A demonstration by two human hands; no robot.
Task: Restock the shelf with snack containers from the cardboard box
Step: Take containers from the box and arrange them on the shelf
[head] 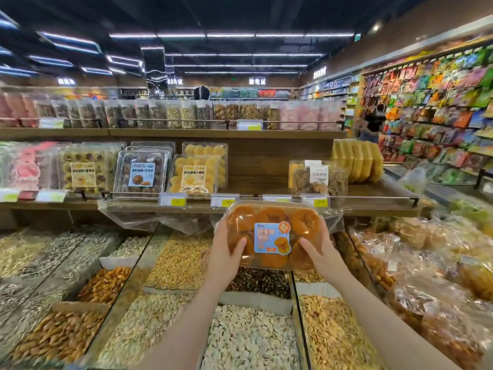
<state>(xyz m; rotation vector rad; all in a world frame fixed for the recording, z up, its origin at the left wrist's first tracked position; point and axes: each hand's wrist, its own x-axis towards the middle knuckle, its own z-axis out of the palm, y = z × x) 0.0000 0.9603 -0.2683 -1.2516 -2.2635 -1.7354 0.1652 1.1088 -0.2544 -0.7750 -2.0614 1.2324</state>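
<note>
I hold a clear plastic snack container (272, 233) of orange pastries with a blue label, tilted upright, face toward me. My left hand (226, 249) grips its left edge and my right hand (320, 252) grips its right edge. It hangs just below the front rail of the wooden middle shelf (256, 180), under a bare gap in the row. To the left of the gap stand a yellow pastry container (197, 172) and a brown pastry container (142, 172); to the right stands a brown snack container (317, 178). The cardboard box is not in view.
Open bins of seeds and nuts (176, 263) with glass dividers lie under my arms. Bagged snacks (426, 263) pile up on the right. Price tags (224, 200) line the shelf rail. A top shelf (160, 113) holds bagged goods. A person (372, 126) stands in the far right aisle.
</note>
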